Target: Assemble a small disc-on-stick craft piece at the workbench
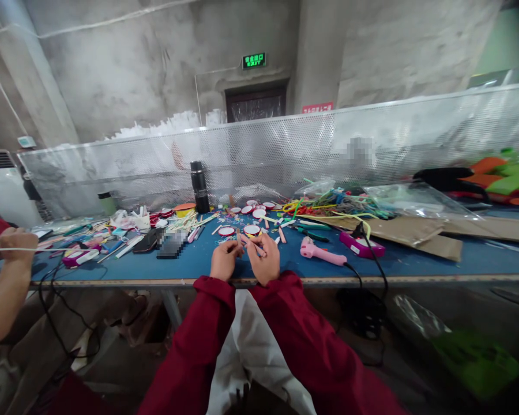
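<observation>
Both my hands rest at the near edge of a blue-topped table [415, 262], sleeves dark red. My left hand [224, 260] pinches the lower end of a thin wooden craft stick [239, 240] that stands nearly upright. My right hand [264, 259] is closed on a small pinkish piece [253, 244], touching the stick between the two hands. Small round white-and-red discs [251, 229] lie just beyond my fingers. A pink glue gun [318, 252] lies on the table to the right of my right hand, its black cord running off the edge.
A black flask [199, 187] stands at the back before a perforated metal screen [415, 138]. Pipe cleaners [337, 203], cardboard [415, 233] and a second glue gun [363, 243] lie right. Another person's hand [15, 245] holds a thin white stick at far left amid craft clutter.
</observation>
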Tool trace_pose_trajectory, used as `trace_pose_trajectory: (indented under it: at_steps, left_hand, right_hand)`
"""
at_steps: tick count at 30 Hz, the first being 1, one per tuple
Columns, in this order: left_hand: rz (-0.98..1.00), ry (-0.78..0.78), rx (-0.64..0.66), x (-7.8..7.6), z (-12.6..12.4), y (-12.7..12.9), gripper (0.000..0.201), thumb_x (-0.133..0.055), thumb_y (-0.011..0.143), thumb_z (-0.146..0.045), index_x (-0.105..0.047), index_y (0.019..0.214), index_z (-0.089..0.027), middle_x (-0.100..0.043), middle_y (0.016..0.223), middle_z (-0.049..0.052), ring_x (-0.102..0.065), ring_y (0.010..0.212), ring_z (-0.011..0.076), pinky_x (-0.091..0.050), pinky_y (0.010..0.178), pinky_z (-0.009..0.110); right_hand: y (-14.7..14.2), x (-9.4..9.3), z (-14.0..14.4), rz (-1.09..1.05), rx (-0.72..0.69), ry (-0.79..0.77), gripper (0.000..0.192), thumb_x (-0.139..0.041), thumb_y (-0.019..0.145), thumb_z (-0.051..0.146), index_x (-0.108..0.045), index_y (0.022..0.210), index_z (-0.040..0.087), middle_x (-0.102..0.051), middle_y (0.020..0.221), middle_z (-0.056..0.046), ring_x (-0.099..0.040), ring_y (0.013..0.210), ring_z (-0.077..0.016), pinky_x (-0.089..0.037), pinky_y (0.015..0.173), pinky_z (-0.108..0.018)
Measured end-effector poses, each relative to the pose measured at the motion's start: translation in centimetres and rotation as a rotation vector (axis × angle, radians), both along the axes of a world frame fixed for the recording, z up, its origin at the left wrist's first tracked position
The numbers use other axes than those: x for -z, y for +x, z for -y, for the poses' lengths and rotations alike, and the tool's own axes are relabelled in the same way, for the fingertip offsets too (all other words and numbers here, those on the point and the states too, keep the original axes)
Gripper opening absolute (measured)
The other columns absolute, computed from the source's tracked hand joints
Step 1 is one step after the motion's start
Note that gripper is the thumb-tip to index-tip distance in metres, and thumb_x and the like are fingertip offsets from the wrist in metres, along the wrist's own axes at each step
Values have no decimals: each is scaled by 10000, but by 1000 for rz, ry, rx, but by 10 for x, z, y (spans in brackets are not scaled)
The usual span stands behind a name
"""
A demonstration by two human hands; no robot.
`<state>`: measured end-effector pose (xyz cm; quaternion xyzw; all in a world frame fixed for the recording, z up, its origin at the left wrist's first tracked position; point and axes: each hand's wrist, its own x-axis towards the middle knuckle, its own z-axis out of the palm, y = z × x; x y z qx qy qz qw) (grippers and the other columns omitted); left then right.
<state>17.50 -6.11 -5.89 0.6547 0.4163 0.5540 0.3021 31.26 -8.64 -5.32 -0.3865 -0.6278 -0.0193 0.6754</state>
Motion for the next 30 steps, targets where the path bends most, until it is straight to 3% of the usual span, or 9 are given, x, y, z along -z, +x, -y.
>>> trace_pose_trajectory:
  at_steps: [30]
  left_hand:
    - [14,35,10,0,1,0,189,-639,841,-271,-677,680,-179,-629,645,-3,-539,648,147,-406,656,262]
  right_hand:
    - [0,1,0,4,-30,-15,113,-576,919,299,-607,820,255,-710,795,-15,-640,799,-213,-466,775,-376]
